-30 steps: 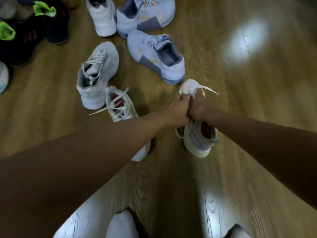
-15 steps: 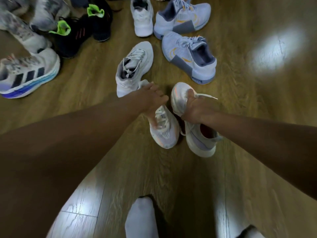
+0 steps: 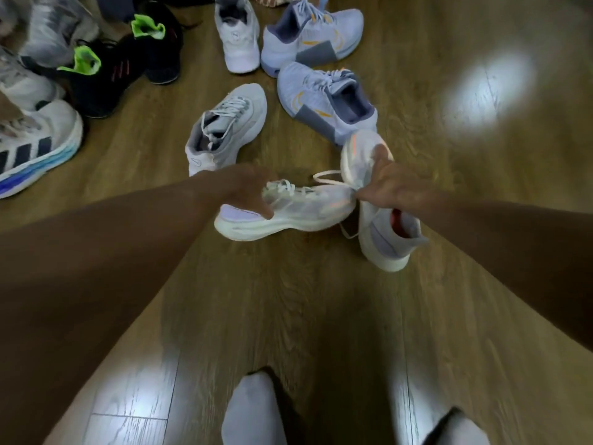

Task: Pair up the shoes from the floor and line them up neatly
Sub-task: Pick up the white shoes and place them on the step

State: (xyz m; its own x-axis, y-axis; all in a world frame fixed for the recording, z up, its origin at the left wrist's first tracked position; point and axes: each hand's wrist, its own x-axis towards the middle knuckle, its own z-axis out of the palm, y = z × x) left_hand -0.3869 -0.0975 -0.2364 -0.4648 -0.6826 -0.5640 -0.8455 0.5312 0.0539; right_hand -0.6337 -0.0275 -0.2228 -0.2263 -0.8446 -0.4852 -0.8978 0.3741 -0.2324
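**Two white shoes, one in each hand**

Head view: the left hand grips the heel end of a white shoe turned sideways. Its toe meets the right hand, which clasps the matching shoe across its laces. Whether either rests on the wooden floor is unclear.

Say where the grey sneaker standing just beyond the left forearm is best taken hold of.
Likely the heel collar. The grey sneaker sits upright on its sole, heel toward the camera and opening uncovered, so fingers can hook inside from the near side, thumb outside the heel.
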